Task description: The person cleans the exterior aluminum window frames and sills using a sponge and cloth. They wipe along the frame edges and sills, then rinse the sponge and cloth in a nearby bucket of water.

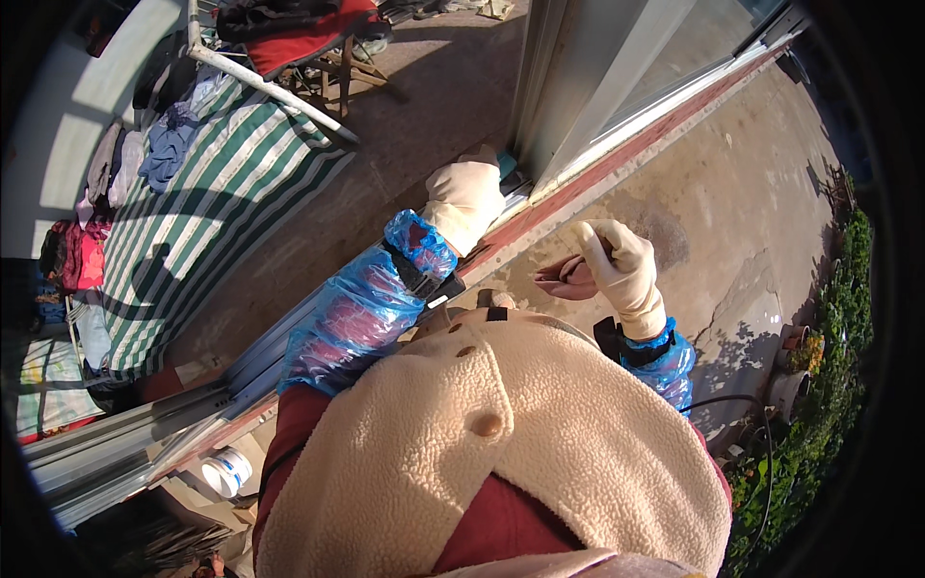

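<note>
My left hand (pixel 466 199), in a cream glove, reaches down to the sliding-door track (pixel 514 199) at the foot of the metal door frame (pixel 556 108). A small teal piece, perhaps cloth (pixel 508 165), shows at its fingertips; most of the grip is hidden from above. To the right, my right hand (pixel 625 271), gloved alike, hangs over the concrete floor with its fingers curled. Beside and partly behind those fingers is a folded pinkish-brown thing (pixel 567 280); whether the hand holds it cannot be told. Blue plastic sleeve covers (pixel 354 311) wrap my forearms.
A green-and-white striped cloth (pixel 209 217) with clothes on it lies left, beside a white metal pole (pixel 267 87). Behind is a red folding chair (pixel 311 36). A white bucket (pixel 226 471) stands lower left. Flowerpots (pixel 791 386) and green plants (pixel 831 383) line the right; a black cable (pixel 767 448) hangs there.
</note>
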`<state>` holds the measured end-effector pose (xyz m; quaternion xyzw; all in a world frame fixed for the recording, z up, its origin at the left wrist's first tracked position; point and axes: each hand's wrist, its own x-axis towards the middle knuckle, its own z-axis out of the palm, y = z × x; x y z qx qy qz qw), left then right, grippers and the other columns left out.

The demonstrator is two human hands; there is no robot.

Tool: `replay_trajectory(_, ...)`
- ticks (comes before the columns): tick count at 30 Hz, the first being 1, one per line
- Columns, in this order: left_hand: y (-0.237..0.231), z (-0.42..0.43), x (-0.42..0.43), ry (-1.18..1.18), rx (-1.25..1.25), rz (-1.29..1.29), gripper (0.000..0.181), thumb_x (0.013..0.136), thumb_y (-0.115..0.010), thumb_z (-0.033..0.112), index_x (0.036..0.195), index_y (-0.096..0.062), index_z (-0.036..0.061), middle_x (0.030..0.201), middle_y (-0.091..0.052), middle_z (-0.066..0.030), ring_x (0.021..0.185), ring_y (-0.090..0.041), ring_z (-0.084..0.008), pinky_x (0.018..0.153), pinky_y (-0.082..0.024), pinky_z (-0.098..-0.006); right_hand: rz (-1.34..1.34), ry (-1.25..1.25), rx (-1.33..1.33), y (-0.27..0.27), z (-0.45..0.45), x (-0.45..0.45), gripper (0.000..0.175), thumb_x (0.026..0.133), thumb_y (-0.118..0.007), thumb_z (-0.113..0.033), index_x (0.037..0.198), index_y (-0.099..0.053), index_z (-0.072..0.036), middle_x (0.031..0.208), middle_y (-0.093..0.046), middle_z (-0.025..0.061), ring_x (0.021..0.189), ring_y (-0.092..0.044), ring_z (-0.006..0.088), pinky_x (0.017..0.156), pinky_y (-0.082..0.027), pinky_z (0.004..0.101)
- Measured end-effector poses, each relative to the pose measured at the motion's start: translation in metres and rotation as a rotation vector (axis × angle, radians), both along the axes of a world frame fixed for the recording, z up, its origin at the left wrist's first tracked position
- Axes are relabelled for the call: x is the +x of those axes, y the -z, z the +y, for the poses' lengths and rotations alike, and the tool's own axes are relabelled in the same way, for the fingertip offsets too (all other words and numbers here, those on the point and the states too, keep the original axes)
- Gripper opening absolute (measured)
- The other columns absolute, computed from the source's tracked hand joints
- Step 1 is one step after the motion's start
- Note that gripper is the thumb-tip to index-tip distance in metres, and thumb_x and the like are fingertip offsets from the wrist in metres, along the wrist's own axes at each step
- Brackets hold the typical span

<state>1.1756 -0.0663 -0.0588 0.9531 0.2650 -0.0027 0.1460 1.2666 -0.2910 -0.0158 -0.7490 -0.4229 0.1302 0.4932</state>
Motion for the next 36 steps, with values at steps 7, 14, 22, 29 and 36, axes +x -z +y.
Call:
replay_trajectory(7,-0.003,-0.007,0.001,-0.091,-0.058,-0.1,0.029,0.083,-0.061,0.031,0.083,-0.068,0.0023,0.078,-0.068,-0.0202,0.072,-0.067,-0.0385,0.068,-0.054,-0.047,0.103,0.038,-0.031,0.0,-0.004,-0.003,0.014,0.091,-0.068,-0.011,0.085,-0.067,0.001,0.061,-0.061,0.0054,0.053,-0.06,0.0078,0.05,-0.048,0.022)
replay_trajectory(14,-0.009,-0.004,-0.001,-0.079,0.01,-0.151,0.033,0.079,-0.062,0.026,0.103,-0.061,0.0021,0.083,-0.068,-0.0213,0.075,-0.068,-0.0404,0.069,-0.054,-0.0481,0.004,0.049,0.048,-0.001,-0.005,-0.001,0.015,0.091,-0.068,-0.013,0.085,-0.066,0.0,0.061,-0.061,0.0073,0.052,-0.064,0.0126,0.047,-0.049,0.0239)
replay_trajectory(22,-0.032,-0.01,-0.025,-0.282,-0.047,-0.025,0.04,0.079,-0.068,0.027,0.104,-0.056,-0.0019,0.086,-0.068,-0.0222,0.08,-0.069,-0.0377,0.072,-0.055,-0.044,0.012,0.047,0.041,0.002,-0.014,0.001,0.017,0.091,-0.068,-0.015,0.083,-0.067,-0.001,0.064,-0.063,0.0087,0.054,-0.066,0.0139,0.048,-0.05,0.0248)
replay_trajectory(29,0.008,-0.013,-0.06,-0.226,-0.432,-0.74,0.051,0.074,-0.076,0.01,0.117,-0.049,0.0057,0.098,-0.061,-0.0105,0.087,-0.059,-0.0189,0.081,-0.05,-0.0356,-0.006,0.032,0.053,0.002,-0.022,0.003,0.018,0.092,-0.066,-0.016,0.083,-0.066,-0.001,0.061,-0.063,0.0075,0.054,-0.067,0.0139,0.047,-0.05,0.0251)
replay_trajectory(36,0.019,-0.025,-0.072,-0.32,-0.09,-0.668,0.049,0.078,-0.077,0.015,0.115,-0.046,0.0067,0.1,-0.062,-0.0182,0.083,-0.065,-0.0343,0.076,-0.053,-0.0441,0.041,-0.033,0.023,0.003,-0.023,0.005,0.02,0.094,-0.064,-0.018,0.083,-0.066,-0.001,0.061,-0.063,0.0058,0.057,-0.07,0.0141,0.048,-0.053,0.0234)
